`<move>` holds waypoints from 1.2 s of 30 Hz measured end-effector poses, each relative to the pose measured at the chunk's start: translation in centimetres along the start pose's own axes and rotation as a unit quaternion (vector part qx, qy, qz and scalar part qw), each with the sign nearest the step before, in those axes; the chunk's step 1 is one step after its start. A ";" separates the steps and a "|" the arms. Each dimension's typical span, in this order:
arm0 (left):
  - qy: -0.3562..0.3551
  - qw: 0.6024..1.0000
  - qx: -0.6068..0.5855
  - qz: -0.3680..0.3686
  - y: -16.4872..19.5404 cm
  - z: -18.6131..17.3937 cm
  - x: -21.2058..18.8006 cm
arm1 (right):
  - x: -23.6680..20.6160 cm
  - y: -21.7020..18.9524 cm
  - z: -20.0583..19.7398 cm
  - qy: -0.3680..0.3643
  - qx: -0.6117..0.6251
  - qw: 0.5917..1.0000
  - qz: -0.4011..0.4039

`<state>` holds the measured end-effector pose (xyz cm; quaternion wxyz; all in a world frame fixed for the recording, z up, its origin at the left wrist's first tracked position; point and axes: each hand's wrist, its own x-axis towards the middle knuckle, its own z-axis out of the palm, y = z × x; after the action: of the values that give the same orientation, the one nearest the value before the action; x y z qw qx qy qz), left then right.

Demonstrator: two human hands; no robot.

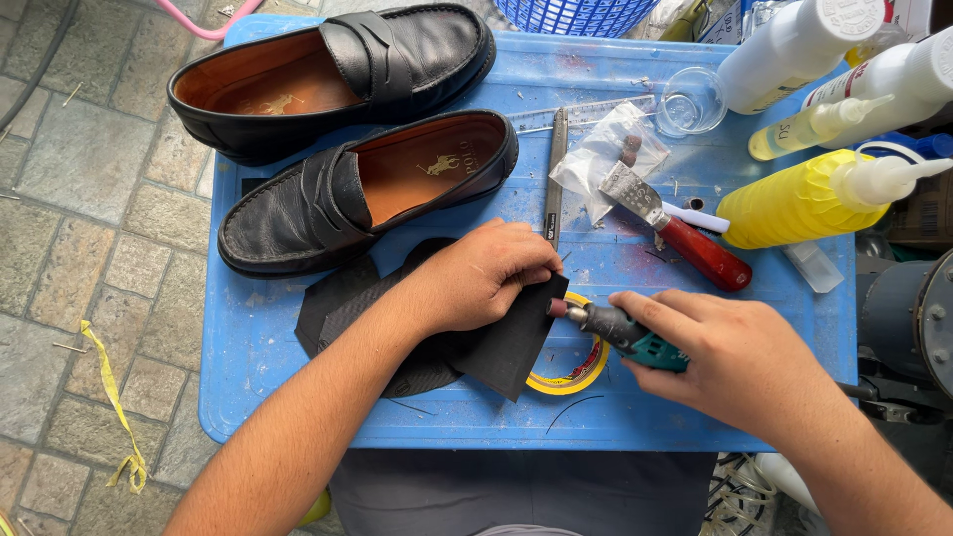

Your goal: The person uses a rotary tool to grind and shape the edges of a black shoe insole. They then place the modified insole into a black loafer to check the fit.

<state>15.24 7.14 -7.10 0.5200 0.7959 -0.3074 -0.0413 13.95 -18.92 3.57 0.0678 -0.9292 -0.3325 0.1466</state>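
Under our left hand [483,278], pressed flat with fingers together, lies a thin black rubber sheet [496,347] on the blue plastic table [298,377]; rightward, our right hand [730,352] grips a teal-and-grey rotary grinding tool [617,330], its tip touching the sheet's edge.

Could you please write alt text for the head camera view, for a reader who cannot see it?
A person's left hand presses a black rubber sheet onto a blue plastic table while the right hand holds a small rotary tool at its edge. Two black loafers lie behind, glue bottles to the right.
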 end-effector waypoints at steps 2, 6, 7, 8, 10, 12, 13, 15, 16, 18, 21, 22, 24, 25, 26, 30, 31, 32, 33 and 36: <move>-0.004 1.000 0.003 0.001 -0.1 0.0 0.1 | 0.0 0.0 0.0 0.007 -0.004 1.000 -0.002; -0.005 1.000 0.003 0.004 -0.1 0.0 0.0 | 0.0 0.0 0.1 0.076 -0.015 0.997 -0.022; -0.004 1.000 0.002 0.004 -0.1 0.0 0.1 | 0.0 0.1 0.1 0.074 -0.015 0.997 -0.017; -0.003 1.000 0.001 0.003 -0.1 0.0 0.0 | 0.0 0.1 0.1 0.056 -0.004 0.998 -0.019; 0.001 1.000 -0.004 0.002 -0.1 0.1 0.0 | -0.1 0.0 0.2 0.018 0.019 0.999 -0.020; -0.005 1.000 0.001 0.004 -0.2 0.0 0.1 | -0.2 -0.1 0.2 0.038 -0.002 0.999 -0.008; -0.007 1.000 0.004 0.005 -0.2 0.0 0.1 | -0.3 -0.1 0.2 0.047 -0.012 0.999 -0.003; -0.007 1.000 -0.001 -0.004 -0.2 0.1 0.0 | -0.4 -0.3 0.4 0.045 -0.008 0.999 -0.002; -0.007 1.000 -0.002 -0.006 -0.2 0.0 0.0 | -0.4 -0.3 0.4 0.045 -0.007 0.999 -0.001; -0.001 1.000 0.005 0.002 -0.1 0.0 0.0 | -0.5 -0.6 0.7 0.041 0.019 0.998 -0.035; -0.002 1.000 0.005 0.000 -0.1 -0.1 0.1 | -0.8 -0.9 0.6 0.024 0.038 0.998 -0.042; -0.003 1.000 0.003 -0.004 0.0 -0.1 0.0 | -0.9 -0.9 0.5 0.015 0.042 0.998 -0.038; 0.003 1.000 -0.008 0.007 0.0 -0.3 0.0 | -0.9 -0.9 0.3 0.042 0.043 0.998 -0.028; 0.005 1.000 -0.014 0.013 0.0 -0.4 0.0 | -1.0 -0.9 0.2 0.056 0.043 0.997 -0.022; -0.001 1.000 -0.028 0.013 0.0 -0.6 0.0 | -1.0 -0.8 -0.1 0.062 0.034 0.997 -0.019; -0.008 0.999 -0.032 0.009 0.3 -0.9 -0.1 | -0.8 -0.6 -0.8 0.073 0.007 0.997 -0.011; -0.006 1.000 -0.020 0.006 0.4 -0.9 0.0 | -0.7 -0.5 -1.0 0.073 0.001 0.997 -0.007; -0.012 1.000 -0.029 -0.001 0.4 -0.9 0.0 | -0.6 -0.5 -1.0 0.065 -0.006 0.998 -0.007; -0.019 0.999 -0.037 -0.009 0.5 -0.9 0.1 | -0.4 -0.5 -1.1 0.058 -0.013 0.998 -0.006; -0.014 1.000 -0.024 -0.012 0.6 -0.7 0.3 | -0.2 -0.6 -1.2 0.048 -0.028 0.998 -0.007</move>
<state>15.47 7.38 -6.17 0.5344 0.7859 -0.3040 -0.0665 13.89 -18.63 4.91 0.0591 -0.9342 -0.3394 0.0923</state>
